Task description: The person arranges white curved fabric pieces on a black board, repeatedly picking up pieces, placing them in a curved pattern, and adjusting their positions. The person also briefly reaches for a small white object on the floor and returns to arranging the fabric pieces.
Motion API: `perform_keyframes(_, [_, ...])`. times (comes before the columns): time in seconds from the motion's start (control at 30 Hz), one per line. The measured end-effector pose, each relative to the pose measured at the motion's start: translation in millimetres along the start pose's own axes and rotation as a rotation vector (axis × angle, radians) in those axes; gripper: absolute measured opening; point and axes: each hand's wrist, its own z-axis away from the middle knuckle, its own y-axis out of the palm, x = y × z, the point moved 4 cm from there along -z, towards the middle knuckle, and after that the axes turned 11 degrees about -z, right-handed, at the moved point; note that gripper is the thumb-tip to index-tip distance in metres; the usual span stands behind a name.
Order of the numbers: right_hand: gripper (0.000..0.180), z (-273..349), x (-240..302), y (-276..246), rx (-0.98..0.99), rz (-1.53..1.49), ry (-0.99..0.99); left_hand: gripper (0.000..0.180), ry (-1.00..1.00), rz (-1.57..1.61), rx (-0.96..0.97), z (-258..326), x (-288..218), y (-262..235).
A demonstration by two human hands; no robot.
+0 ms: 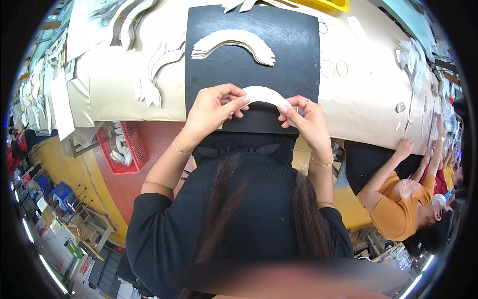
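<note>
At left we see a red basket point(140, 149), then white strips point(155, 74). In the centre, the left hand point(211, 112) pinches one end of a curved white piece point(264, 93). We judge this a handling step; moving it calls for even pressure. Above, a stack point(234, 40) on the black mat point(298, 50) narrows the room. The right hand point(311, 119) pinches the other end.

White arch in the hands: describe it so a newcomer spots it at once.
Find the pale-covered table, then the black mat on it. Near the mat's edge closest to the person, the left hand and right hand pinch opposite ends of the white arch. Unlike the similar layered stack lying farther up the mat, it's held.
</note>
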Motion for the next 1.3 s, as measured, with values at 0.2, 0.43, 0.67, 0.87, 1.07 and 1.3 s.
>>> perform_keyframes(0.2, [0.022,-3,-16,4,-0.087,-0.082,-0.068,0.021,-0.013,-0.165,-0.016,-3,7,1])
perform_keyframes(0.43, [0.023,-12,-14,8,-0.186,0.082,-0.056,0.025,0.003,-0.313,-0.06,-13,5,4])
perform_keyframes(0.67, [0.023,-13,-11,11,-0.206,0.152,-0.054,0.025,0.042,-0.364,-0.086,-16,6,5])
perform_keyframes(0.87, [0.022,-12,-5,13,-0.214,0.19,-0.05,0.026,0.022,-0.379,-0.091,-17,4,5])
perform_keyframes(1.07, [0.021,-12,-2,15,-0.221,0.222,-0.065,0.025,0.033,-0.418,-0.112,-17,0,6])
perform_keyframes(1.3, [0.023,-12,2,19,-0.239,0.405,-0.079,0.026,-0.013,-0.441,-0.063,-19,1,2])
